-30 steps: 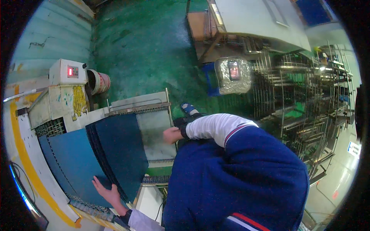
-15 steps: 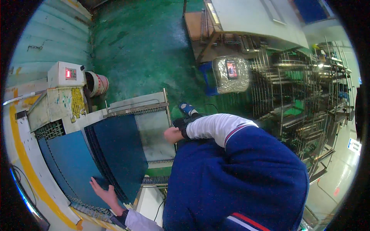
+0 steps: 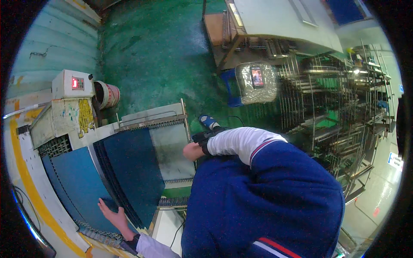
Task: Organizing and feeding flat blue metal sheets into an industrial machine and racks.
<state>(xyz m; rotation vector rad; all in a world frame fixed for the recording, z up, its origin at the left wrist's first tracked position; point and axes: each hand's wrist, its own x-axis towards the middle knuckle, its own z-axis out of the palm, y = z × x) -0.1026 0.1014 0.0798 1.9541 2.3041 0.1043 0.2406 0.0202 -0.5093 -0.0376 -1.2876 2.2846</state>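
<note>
My left hand [image 3: 115, 219] is open, thumb and fingers spread, on or just above the near end of a flat blue panel [image 3: 81, 178]. Whether the palm presses on it I cannot tell. The panel lies on a conveyor-like bed with a chain along its edge. Just right of it, several dark blue panels [image 3: 133, 167] stand or lean close together in a rack [image 3: 174, 148]. My right hand [image 3: 193, 151] is curled at the rack's right side, close to its metal post. Its fingers are turned away and hidden, so any hold is not visible.
A white control box [image 3: 69, 84] with a lit red display sits at the far left, beside a bucket [image 3: 107, 94]. A blue stool [image 3: 232, 88] bears a wrapped cushion [image 3: 267, 92] with a phone [image 3: 257, 77]. Metal racks [image 3: 320, 103] crowd the right, below a white-topped table [image 3: 279, 19].
The whole view has shifted very slightly. Both hands keep nearly the same places, and the panels have not visibly moved.
</note>
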